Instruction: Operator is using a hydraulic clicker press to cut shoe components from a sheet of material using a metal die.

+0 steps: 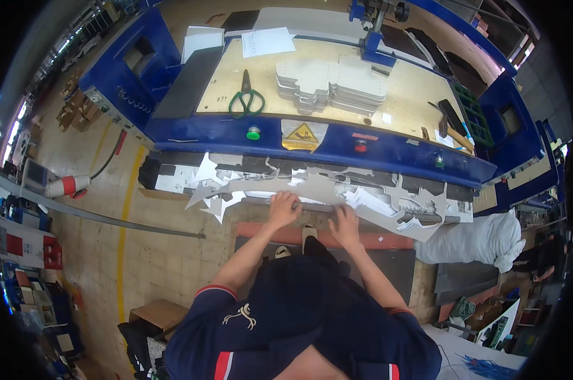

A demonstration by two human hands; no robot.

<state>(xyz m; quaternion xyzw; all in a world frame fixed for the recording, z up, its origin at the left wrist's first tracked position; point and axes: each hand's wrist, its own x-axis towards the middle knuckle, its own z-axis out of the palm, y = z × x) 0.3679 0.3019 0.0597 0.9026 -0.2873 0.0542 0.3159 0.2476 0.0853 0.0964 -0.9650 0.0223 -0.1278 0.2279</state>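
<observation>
A grey-and-white cardboard offcut sheet (311,188) with ragged cut-outs lies along the low ledge in front of the machine. My left hand (284,210) is closed on its near edge, fingers curled over the board. A little to the right, my right hand (345,226) grips the same edge, with its thumb low and partly apart from the fingers. The undersides of both grips are hidden. Torn white scraps (222,204) jut out at the left, and more scrap board (419,227) hangs over the ledge at the right.
Behind a blue machine beam (217,131) with buttons, a pale board (217,95) carries stacked cut card pieces (330,85), green-handled scissors (246,101), a paper sheet (267,42) and a hammer (454,134). A stuffed white sack (473,240) lies at the right. A grey rail (109,218) crosses the left side.
</observation>
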